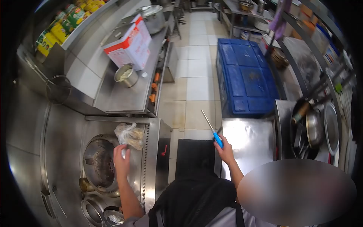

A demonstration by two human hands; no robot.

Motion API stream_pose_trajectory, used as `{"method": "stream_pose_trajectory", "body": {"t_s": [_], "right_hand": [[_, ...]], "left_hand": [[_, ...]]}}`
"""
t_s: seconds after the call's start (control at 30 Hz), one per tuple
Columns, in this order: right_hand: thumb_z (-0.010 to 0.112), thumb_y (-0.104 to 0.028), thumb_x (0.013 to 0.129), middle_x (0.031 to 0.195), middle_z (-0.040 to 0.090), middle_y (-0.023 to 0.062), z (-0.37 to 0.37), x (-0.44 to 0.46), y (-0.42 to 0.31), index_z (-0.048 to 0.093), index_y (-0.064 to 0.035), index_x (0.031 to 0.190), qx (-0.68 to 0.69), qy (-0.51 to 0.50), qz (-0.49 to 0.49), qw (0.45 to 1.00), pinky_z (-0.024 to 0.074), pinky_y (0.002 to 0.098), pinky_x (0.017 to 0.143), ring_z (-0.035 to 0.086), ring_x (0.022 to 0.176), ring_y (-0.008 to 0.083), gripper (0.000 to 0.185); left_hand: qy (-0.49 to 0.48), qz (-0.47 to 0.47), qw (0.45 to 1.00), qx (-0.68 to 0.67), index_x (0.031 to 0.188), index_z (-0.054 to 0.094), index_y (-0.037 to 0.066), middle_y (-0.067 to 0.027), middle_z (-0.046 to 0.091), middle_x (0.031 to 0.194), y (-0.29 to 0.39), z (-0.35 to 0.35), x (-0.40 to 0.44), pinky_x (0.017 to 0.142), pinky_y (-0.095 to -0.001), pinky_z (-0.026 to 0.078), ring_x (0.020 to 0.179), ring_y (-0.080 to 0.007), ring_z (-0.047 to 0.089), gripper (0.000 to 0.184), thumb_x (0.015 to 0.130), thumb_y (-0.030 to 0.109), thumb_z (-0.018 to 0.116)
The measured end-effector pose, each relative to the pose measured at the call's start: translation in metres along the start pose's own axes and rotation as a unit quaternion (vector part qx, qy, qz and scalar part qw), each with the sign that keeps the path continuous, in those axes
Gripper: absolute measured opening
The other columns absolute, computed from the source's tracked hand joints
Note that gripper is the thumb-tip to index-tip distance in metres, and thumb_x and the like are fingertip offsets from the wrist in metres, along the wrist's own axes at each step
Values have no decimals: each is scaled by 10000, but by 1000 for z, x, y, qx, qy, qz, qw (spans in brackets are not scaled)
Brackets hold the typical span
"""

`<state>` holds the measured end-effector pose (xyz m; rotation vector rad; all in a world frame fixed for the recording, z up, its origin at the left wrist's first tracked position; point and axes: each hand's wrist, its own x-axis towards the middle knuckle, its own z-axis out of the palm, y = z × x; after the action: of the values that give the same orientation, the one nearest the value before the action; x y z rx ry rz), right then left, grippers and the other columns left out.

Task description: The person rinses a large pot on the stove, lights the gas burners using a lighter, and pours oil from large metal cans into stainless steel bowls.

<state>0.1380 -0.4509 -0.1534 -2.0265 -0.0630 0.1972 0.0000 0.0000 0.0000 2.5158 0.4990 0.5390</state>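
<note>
My right hand (225, 150) is wrapped round the blue handle of what looks like a stick lighter (208, 123). Its long thin metal rod points forward and slightly left over the floor. My left hand (121, 160) is held above the right side of a dark round burner (99, 162) set in the steel stove. The fingers are closed around something small and whitish that I cannot make out. Just beyond this hand, a knotted clear plastic bag (130, 136) with pale contents lies on the stove top.
A pot (126, 76) and a red-and-white box (130, 45) stand on the steel counter ahead left. A red valve handle (164, 150) juts from the stove front. To the right are a blue chest (247, 77), a steel worktop (247, 142) and stacked pans (314, 126).
</note>
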Motion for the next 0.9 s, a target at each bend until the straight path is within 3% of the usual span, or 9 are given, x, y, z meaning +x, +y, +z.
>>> {"method": "stream_pose_trajectory", "body": {"t_s": [0.07,0.1,0.17,0.2,0.3,0.33,0.47,0.73,0.9], "right_hand": [[682,-309,922,908,679,206,-1,-19,6,526,-81,1352,18,3,8,1000,515,408,755,681,822,341,511],[682,-304,922,878,669,195,-20,47,-12,525,-86,1355,3,17,-16,1000,510,403,735,665,785,330,510],[684,-295,920,818,650,172,-22,47,-20,525,-97,1361,-4,15,12,1000,499,394,694,634,712,309,509],[706,-276,909,741,629,128,-23,45,-24,555,-71,1312,17,35,5,999,473,357,620,587,629,228,476],[733,-254,895,692,613,93,-25,69,-14,585,-30,1243,51,61,26,997,440,317,569,549,596,151,439],[748,-248,889,651,582,42,-23,79,-14,620,6,1091,61,96,23,993,399,289,536,494,582,96,349],[752,-253,890,639,527,-17,-27,133,-20,574,-19,858,83,78,63,991,364,269,529,438,589,61,296],[728,-293,905,617,496,31,-27,328,-75,521,-44,849,0,80,4,997,400,332,553,447,593,119,328],[725,-254,896,642,502,170,-11,475,-62,493,-19,853,-98,42,28,994,425,414,585,479,583,293,333]], "left_hand": [[-9,-5,1000,-6,1089,650,25,-147,625,1138,18,4,-12,964,-374,457,1090,-323,603,235,871,106,686],[13,9,999,-30,1091,651,26,-147,627,1136,31,35,39,966,-375,455,1092,-323,602,237,871,107,686],[-10,11,999,-32,1094,651,28,-147,629,1132,33,42,49,970,-376,453,1096,-323,602,240,871,110,686],[-30,15,999,-36,1093,652,30,-148,633,1129,35,46,55,976,-379,452,1106,-326,599,239,870,112,688],[-39,31,998,-46,1084,653,32,-148,635,1130,41,74,87,979,-382,454,1107,-328,599,228,874,114,685],[-40,50,997,-37,1080,644,18,-151,625,1116,50,81,102,961,-395,465,1087,-335,599,219,874,88,672],[-33,73,994,-69,1068,651,22,-144,630,1103,63,117,162,931,-392,482,1055,-335,612,196,887,96,665],[-13,61,987,-149,1037,664,44,-142,653,1078,56,235,343,921,-392,490,1042,-332,622,153,895,104,667],[-7,95,978,-188,1051,664,38,-145,659,1072,76,302,535,927,-388,488,1046,-336,626,169,900,113,666]]}}
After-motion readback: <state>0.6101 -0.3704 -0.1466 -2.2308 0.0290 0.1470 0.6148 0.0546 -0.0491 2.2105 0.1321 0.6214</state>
